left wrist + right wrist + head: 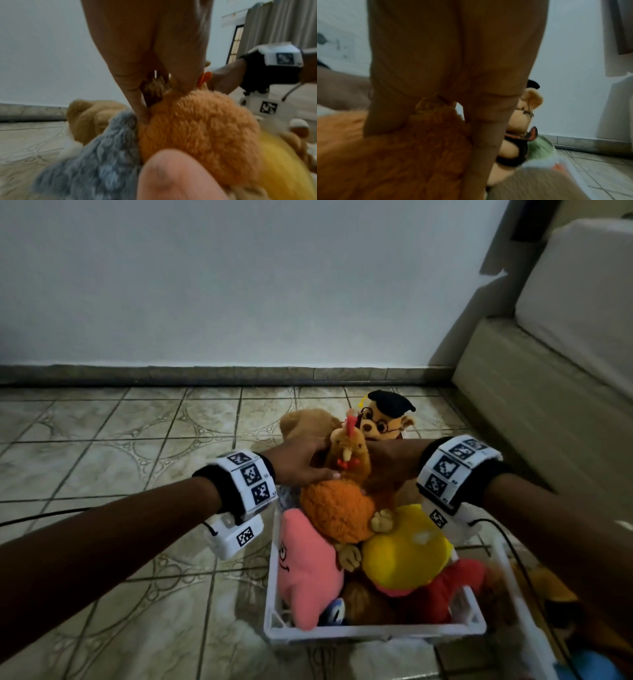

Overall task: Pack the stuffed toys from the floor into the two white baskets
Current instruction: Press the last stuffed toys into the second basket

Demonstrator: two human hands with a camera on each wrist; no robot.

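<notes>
On the tiled floor (102, 460) by the wall, a white basket (373, 630) stands heaped with stuffed toys, its far end hidden under them and under both wrists. A second white basket (524, 607) just to its right is cut off by the edge of the head view, and its contents are too dark and blurred to name. In the first basket, a yellow plush (407, 549) lies on the right, a pink star plush (305, 559) leans against the left wall, and an orange furry plush (335, 508) sits on top between them; a red plush (445, 587) lies beneath the yellow one. At the top of the heap a brown chicken plush (349, 453) stands upright, held from both sides: the left hand (301, 463) has its fingers and thumb curled round its left flank, and the right hand (387, 463) is pressed into its right side, fingers largely hidden by fur, so its grip is hard to make out. Behind it, a tan plush (305, 422) and a graduate bear plush (387, 416) with cap and glasses are partly hidden; whether they lie in the basket cannot be told.
</notes>
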